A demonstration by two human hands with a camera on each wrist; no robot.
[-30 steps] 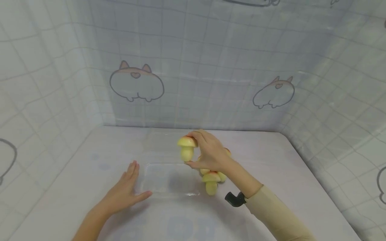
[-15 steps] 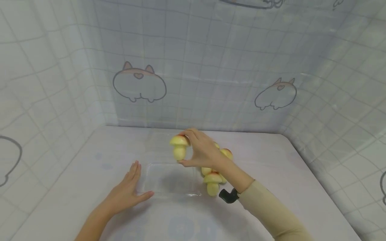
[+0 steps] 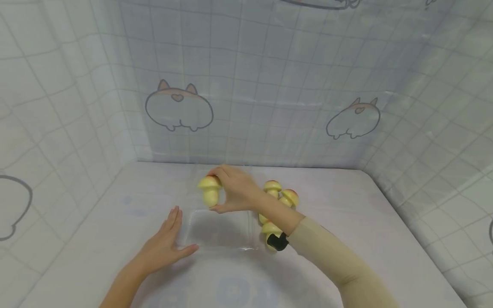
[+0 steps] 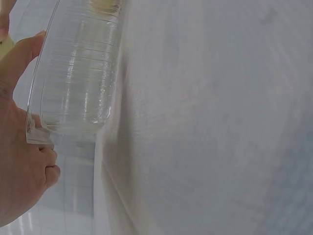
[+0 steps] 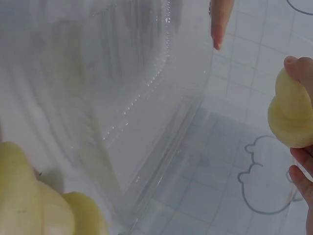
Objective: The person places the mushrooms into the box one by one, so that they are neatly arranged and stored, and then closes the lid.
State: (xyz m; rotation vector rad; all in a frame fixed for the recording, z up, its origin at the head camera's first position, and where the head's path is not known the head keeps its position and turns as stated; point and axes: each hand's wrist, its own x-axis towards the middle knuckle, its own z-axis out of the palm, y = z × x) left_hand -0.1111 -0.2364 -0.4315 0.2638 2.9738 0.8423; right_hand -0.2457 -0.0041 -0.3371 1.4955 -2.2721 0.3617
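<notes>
My right hand pinches a yellow toy mushroom with a reddish cap top, thumb under the stem and fingers on the cap. It hangs upright above the back left of a clear plastic box. In the right wrist view the mushroom shows at the right edge, with thumb and fingertips round it. My left hand is at the box's left side, fingers straight and thumb spread along the front. In the left wrist view that hand lies against the clear wall, its thumb near the rim.
Several more yellow mushrooms lie to the right of the box, partly behind my right forearm. A clear lid appears to stand at the back of the box. A dark strap piece sticks out at the right wrist. A grid-patterned curtain encloses the table.
My right hand has carried the mushroom leftward over the box, uncovering more of the mushrooms at the right. The left hand has stayed nearly in place beside the box.
</notes>
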